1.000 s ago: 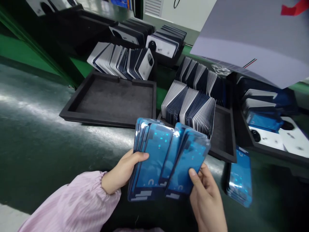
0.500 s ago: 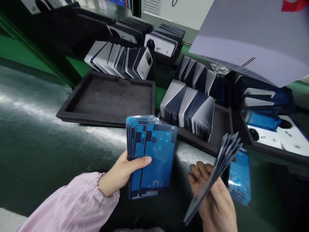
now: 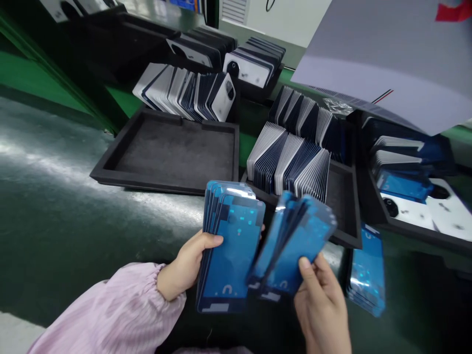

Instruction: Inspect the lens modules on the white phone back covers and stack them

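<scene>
My left hand (image 3: 190, 263) is closed around a stack of phone back covers (image 3: 236, 250), its thumb across their blue-filmed faces. The covers stand upright, slightly fanned. In my right hand (image 3: 320, 300) is a second fan of phone back covers (image 3: 297, 248), gripped by the lower right edge with the thumb on the blue side. This fan is tilted, somewhat blurred, and its lower left edge lies close to the left stack; whether they touch I cannot tell. To the right of my right hand, a further pile of blue-filmed covers (image 3: 367, 270) lies on the table.
A black tray (image 3: 177, 150) with a raised rim sits ahead on the left. Behind it stands a row of covers (image 3: 184, 93). More covers (image 3: 287, 160) fill a black tray ahead on the right. White covers (image 3: 448, 211) lie in another tray far right, below a large pale sheet (image 3: 383, 59).
My right hand has swung its covers from edge-on to blue side facing me and brought them left, beside the left stack. The left stack has shifted slightly right.
</scene>
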Demonstrator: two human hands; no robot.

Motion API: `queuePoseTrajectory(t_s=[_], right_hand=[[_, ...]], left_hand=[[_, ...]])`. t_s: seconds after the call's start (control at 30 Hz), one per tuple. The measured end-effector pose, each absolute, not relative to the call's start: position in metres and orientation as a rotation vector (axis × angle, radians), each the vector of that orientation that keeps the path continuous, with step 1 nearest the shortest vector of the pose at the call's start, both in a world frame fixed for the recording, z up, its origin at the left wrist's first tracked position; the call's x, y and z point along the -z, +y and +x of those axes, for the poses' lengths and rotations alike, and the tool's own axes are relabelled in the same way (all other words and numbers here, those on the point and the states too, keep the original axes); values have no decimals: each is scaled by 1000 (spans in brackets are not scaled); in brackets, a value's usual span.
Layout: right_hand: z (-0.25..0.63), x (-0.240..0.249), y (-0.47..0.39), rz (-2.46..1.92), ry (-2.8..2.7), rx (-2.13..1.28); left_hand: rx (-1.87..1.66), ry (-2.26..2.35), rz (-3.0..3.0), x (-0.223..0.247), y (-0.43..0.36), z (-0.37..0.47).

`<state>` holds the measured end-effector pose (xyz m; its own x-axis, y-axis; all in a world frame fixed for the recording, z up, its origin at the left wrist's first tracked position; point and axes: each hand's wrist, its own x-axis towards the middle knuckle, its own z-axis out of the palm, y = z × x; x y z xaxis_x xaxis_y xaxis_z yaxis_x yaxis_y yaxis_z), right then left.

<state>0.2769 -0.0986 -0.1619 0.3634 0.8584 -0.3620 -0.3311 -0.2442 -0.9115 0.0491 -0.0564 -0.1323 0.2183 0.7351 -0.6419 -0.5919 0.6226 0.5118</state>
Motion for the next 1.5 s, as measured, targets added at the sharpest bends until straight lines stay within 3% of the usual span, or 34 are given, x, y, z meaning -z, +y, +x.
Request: queuePoseTrajectory(t_s=[0.17,0.6,0.9,1.07,1.33,1.5], right_hand=[[297,146,-90,-1314,-431,-1093],[256,170,-116,-1343,-659,-1558],[297,153,-88,-1320,-434,-1111],[292,147,-92,-1248,-487,-1246],[258,173,-115,-1283,-626,-1613],[275,164,-103,-1382,-535,-1322]], left_hand=[[-904,1084,177,127,-59,48],[-948,1084,260,135,-63,52],[-949,878,225,121,-56,54],[-962,1112,252,126,-58,53],[-956,1119,223,133,-59,57],[-922,1107,139,134,-56,53]])
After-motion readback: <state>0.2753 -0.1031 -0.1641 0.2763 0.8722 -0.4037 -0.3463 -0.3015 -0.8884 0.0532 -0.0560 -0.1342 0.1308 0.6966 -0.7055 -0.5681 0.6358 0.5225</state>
